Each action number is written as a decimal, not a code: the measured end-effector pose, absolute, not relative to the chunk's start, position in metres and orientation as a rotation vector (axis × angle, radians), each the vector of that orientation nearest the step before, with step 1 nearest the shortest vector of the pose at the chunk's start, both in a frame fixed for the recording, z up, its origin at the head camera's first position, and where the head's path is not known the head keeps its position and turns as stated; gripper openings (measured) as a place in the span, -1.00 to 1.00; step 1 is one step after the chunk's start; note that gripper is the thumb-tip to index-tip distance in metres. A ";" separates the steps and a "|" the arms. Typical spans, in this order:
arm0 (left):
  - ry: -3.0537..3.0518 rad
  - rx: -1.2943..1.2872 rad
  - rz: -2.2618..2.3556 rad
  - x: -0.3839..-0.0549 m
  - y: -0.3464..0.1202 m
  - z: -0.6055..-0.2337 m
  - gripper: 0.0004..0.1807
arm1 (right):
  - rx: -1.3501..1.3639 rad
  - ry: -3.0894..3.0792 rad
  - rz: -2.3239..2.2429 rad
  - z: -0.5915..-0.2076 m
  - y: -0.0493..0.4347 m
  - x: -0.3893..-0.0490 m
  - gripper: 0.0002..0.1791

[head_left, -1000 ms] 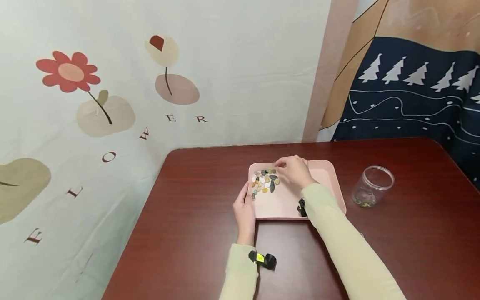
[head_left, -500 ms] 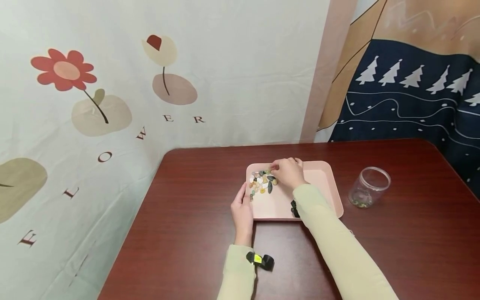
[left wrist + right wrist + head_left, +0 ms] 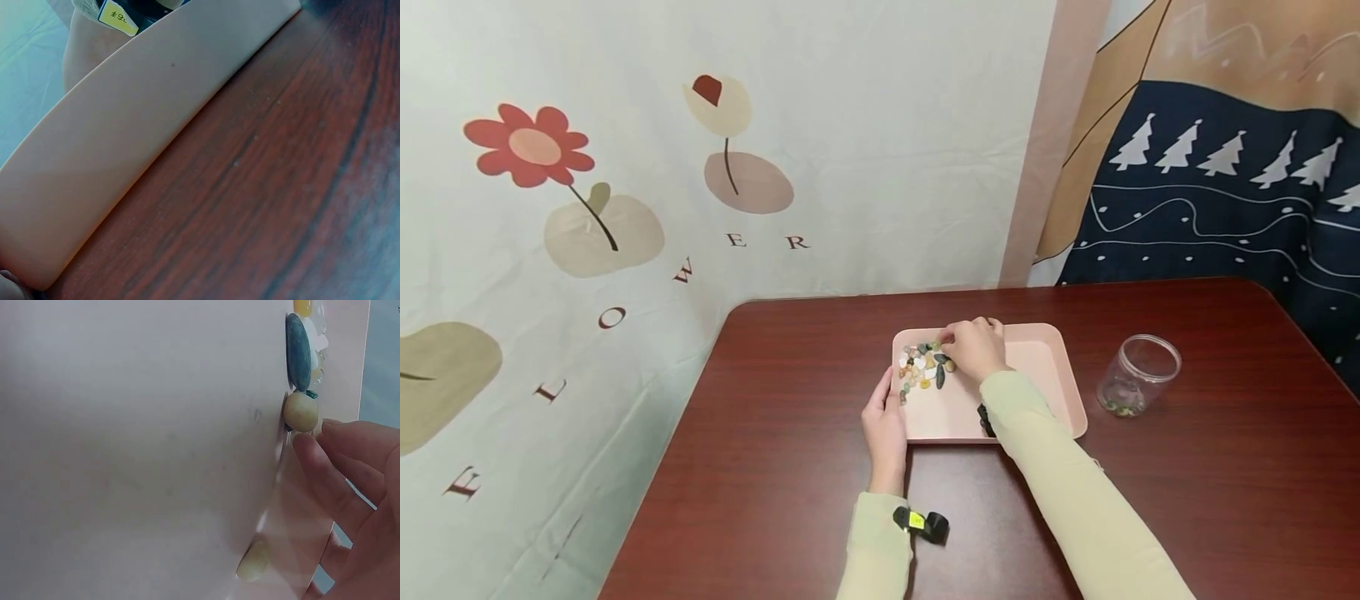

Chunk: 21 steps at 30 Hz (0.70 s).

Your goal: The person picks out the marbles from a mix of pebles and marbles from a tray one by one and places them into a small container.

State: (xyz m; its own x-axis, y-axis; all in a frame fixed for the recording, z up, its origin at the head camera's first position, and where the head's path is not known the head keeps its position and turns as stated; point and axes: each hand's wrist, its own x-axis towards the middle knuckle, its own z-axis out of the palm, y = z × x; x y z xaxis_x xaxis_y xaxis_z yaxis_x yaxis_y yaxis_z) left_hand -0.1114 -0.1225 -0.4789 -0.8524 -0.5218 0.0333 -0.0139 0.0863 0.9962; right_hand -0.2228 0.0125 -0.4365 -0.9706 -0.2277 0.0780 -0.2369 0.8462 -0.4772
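Observation:
A pink rectangular tray (image 3: pixel 943 419) lies on the table with a cluster of mixed pebbles (image 3: pixel 918 367) in its left part. My left hand (image 3: pixel 886 433) holds the tray's left edge; in the left wrist view the tray's outer wall (image 3: pixel 150 106) fills much of the picture. My right hand (image 3: pixel 977 348) reaches into the tray at the cluster's upper right. In the right wrist view, its thumb and fingertips are right beside a round tan pebble (image 3: pixel 301 412), near a long dark pebble (image 3: pixel 299 351). I cannot tell whether they pinch one. Another pale pebble (image 3: pixel 253 562) lies apart.
To the tray's right stands a clear jar (image 3: pixel 1138 375) without a lid, some greenish pebbles at its bottom. The dark red wooden table (image 3: pixel 775 467) ends at the back against a printed cloth (image 3: pixel 880 167).
My right hand has moved slightly left and down toward the pebbles. The left hand stays at the tray's edge. The head view has shifted a little.

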 end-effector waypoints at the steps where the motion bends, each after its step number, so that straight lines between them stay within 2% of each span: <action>1: -1.991 0.528 -1.818 -0.111 -0.122 -0.479 -0.61 | 0.372 -3.002 0.773 -0.437 0.012 -0.223 -0.88; 21: -1.975 0.501 -1.832 -0.112 -0.122 -0.480 -0.61 | 0.367 -3.037 0.608 -0.440 0.009 -0.222 -0.90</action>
State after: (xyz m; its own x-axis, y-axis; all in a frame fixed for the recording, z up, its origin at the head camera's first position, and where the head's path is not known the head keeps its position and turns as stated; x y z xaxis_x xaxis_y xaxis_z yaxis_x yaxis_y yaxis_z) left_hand -0.1122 -0.1222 -0.4798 -0.8562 -0.5144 0.0473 0.0084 0.0776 0.9969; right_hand -0.2218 0.0087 -0.4398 -0.9721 -0.2247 0.0678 -0.2335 0.8963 -0.3769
